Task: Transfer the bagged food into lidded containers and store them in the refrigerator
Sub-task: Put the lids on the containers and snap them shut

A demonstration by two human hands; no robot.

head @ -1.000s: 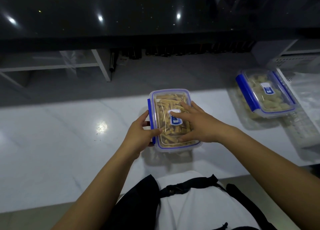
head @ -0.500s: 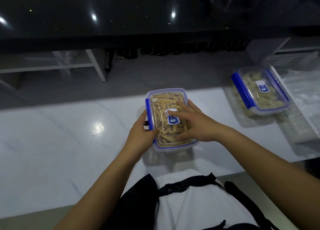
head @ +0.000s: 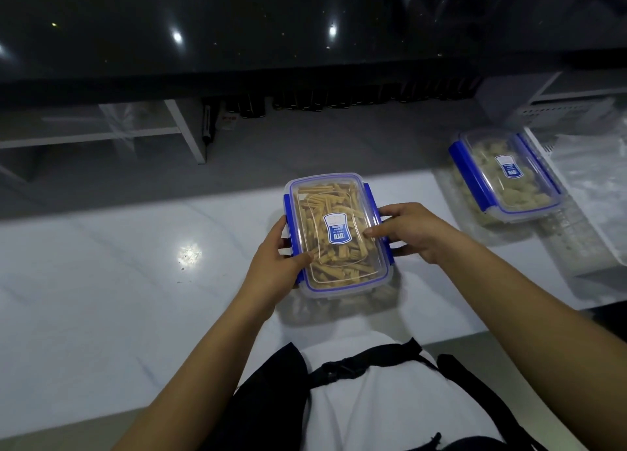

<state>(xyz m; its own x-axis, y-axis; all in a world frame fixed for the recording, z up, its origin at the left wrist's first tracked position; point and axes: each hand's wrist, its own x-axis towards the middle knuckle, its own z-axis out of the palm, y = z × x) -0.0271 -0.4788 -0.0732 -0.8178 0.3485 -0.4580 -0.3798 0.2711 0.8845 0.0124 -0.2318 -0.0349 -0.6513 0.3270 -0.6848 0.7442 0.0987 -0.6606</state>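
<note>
White tabletop (head: 101,281): the left hand (head: 276,264) grips the left long edge of the lidded container (head: 336,209), which sits mid-tabletop towards the near edge, with its thumb on the clear lid and its fingers curled round the blue side clasp. The container holds tan stick-shaped food. The right hand (head: 419,231) grips the opposite edge, thumb on the lid and fingers curled at the right clasp; whether that clasp is latched cannot be told. Farther right and farther away, a second lidded container (head: 505,175) of pale chunks sits well apart, with crumpled clear plastic (head: 597,186) just beside it.
</note>
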